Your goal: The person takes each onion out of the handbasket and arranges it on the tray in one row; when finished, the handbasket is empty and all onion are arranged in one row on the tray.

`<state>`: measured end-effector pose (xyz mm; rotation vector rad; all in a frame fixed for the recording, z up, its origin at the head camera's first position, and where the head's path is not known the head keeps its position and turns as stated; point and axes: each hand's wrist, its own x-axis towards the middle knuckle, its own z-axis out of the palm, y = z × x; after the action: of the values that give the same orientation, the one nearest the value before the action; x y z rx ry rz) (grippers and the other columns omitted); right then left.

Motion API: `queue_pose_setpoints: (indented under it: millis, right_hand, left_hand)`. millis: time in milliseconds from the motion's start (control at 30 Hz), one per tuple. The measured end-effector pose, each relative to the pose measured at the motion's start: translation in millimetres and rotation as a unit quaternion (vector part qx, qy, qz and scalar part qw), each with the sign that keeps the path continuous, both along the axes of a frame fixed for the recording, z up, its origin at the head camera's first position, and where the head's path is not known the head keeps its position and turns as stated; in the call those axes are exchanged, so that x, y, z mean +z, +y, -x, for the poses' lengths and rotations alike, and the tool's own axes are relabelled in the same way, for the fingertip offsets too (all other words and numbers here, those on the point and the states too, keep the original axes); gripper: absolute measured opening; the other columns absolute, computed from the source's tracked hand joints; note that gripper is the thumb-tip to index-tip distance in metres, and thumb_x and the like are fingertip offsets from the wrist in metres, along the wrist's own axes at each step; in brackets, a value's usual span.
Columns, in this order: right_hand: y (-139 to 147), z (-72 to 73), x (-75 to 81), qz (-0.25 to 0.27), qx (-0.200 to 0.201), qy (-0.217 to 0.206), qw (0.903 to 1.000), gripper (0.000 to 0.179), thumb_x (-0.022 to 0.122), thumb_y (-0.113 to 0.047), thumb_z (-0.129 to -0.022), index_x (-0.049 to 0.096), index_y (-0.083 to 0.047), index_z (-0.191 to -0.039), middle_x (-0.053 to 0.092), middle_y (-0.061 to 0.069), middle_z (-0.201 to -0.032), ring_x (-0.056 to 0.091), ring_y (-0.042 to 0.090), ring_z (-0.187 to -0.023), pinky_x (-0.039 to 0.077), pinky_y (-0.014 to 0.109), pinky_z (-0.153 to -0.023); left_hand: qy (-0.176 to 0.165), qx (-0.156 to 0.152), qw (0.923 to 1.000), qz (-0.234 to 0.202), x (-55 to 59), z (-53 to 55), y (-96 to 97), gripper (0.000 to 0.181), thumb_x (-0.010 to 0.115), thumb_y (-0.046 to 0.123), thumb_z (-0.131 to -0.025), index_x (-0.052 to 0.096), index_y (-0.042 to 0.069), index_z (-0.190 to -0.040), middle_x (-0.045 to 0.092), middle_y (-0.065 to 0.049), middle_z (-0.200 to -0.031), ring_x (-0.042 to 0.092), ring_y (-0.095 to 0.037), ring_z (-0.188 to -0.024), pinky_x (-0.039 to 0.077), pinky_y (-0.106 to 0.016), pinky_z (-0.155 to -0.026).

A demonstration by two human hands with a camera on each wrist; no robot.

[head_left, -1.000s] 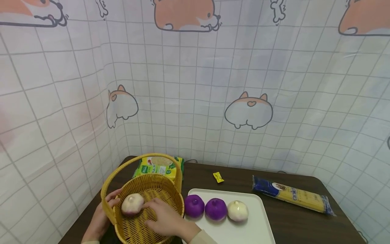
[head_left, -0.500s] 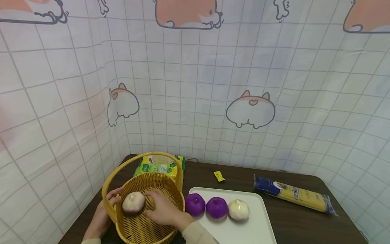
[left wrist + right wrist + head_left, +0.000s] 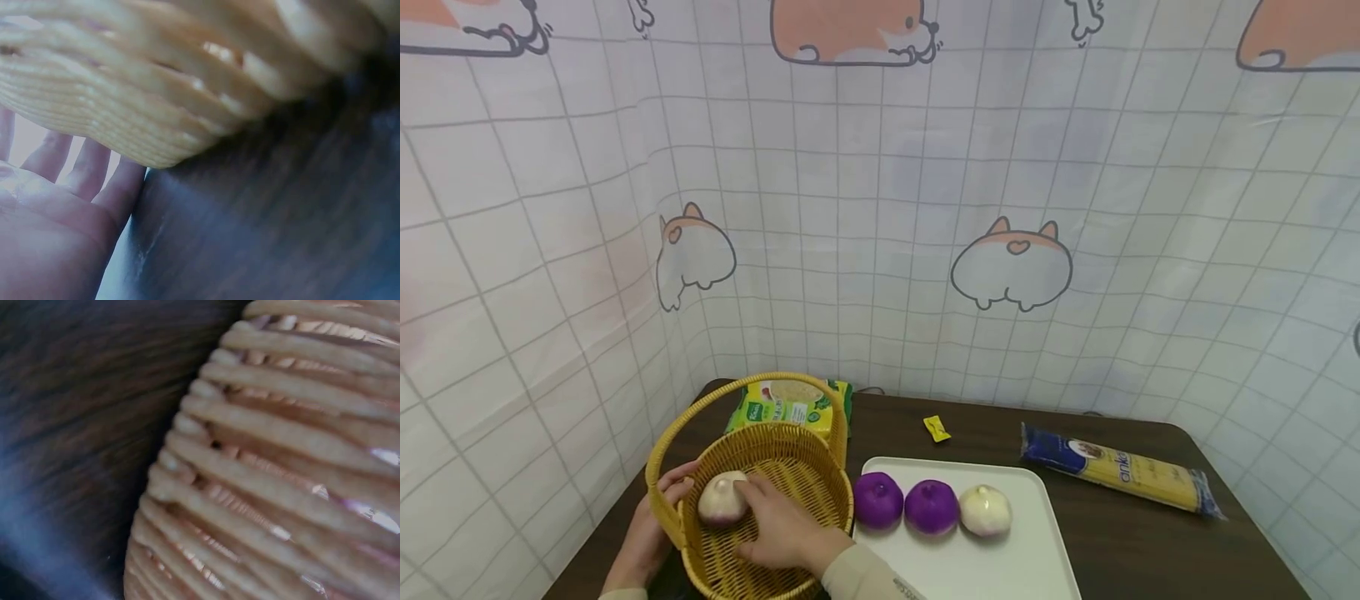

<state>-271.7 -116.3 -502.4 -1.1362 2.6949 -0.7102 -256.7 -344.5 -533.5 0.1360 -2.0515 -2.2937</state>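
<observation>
A white garlic bulb (image 3: 719, 502) with a purplish base sits at the left inside a yellow woven basket (image 3: 805, 467) with a tall handle. Over the basket, my right hand (image 3: 782, 529) reaches in, its fingertips on the right side of the bulb and its thumb spread apart. My left hand (image 3: 647, 529) touches the basket's outer left side by the handle's foot. In the left wrist view, the fingers (image 3: 87, 165) lie fairly straight against the weave, their tips hidden behind it. The right wrist view is filled by the basket's wall (image 3: 269, 450), with the right hand hidden.
A white tray (image 3: 970, 567) right of the basket carries two purple onion-like vegetables (image 3: 878, 502) and a whitish bulb (image 3: 986, 511). Behind stand a green-yellow Knorr packet (image 3: 786, 404) and a small yellow wrapped sweet (image 3: 936, 428). A spaghetti pack (image 3: 1120, 471) lies at right on the dark table (image 3: 1150, 550).
My right hand has moved left within the basket, from beside the garlic bulb onto its right side. The left hand stays at the basket's side.
</observation>
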Motion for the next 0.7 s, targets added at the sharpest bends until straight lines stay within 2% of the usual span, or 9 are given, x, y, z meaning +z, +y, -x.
queue_pose_setpoints:
  millis: [300,433,533,633,700]
  right_hand:
    - [-1.8,2.0,1.2,-0.008,0.016,0.018,0.9997,0.075,0.074,-0.039,-0.084,0.037,-0.025,-0.147,0.03,-0.005,-0.154,0.042,0.011,-0.132,0.047,0.028,-0.094]
    - [-3.7,5.7,1.2,0.012,0.004,0.001,0.9999,0.076,0.077,-0.038,-0.083,0.037,-0.026,-0.147,0.041,-0.006,-0.139,0.052,0.005,-0.113,0.048,0.024,-0.086]
    - [-3.7,9.2,1.8,0.032,-0.001,-0.027,0.9991,0.074,0.078,-0.038,-0.082,0.039,-0.029,-0.146,0.042,-0.006,-0.122,0.051,0.002,-0.095,0.047,0.02,-0.078]
    - [-3.9,11.4,3.4,0.041,-0.003,-0.05,0.9979,0.069,0.077,-0.038,-0.083,0.043,-0.03,-0.142,0.041,-0.006,-0.117,0.05,0.002,-0.09,0.047,0.021,-0.076]
    - [-4.6,11.9,4.0,0.042,-0.002,-0.046,0.9981,0.065,0.077,-0.039,-0.083,0.047,-0.029,-0.14,0.041,-0.007,-0.118,0.05,0.002,-0.092,0.047,0.02,-0.077]
  left_hand:
    - [0.0,0.0,1.0,0.0,-1.8,0.0,-1.2,0.048,0.051,0.03,-0.102,0.047,0.006,-0.144,0.059,0.013,-0.118,0.057,-0.002,-0.107,0.05,-0.022,-0.086]
    - [-0.006,-0.002,1.0,-0.005,0.4,-2.7,-0.1,0.05,0.052,0.03,-0.102,0.045,0.004,-0.144,0.06,0.012,-0.117,0.057,-0.003,-0.107,0.05,-0.022,-0.086]
    - [-0.012,0.002,0.9999,-0.004,1.9,-3.0,0.7,0.051,0.052,0.03,-0.102,0.044,0.003,-0.145,0.061,0.012,-0.116,0.057,-0.004,-0.108,0.05,-0.022,-0.086]
    - [-0.013,0.005,0.9999,-0.004,2.1,-1.5,0.6,0.052,0.053,0.03,-0.102,0.044,0.003,-0.144,0.061,0.011,-0.116,0.057,-0.004,-0.108,0.05,-0.022,-0.086]
    - [-0.013,0.008,0.9999,-0.002,2.1,0.0,0.1,0.052,0.053,0.031,-0.101,0.044,0.004,-0.144,0.061,0.012,-0.117,0.057,-0.004,-0.108,0.05,-0.022,-0.086]
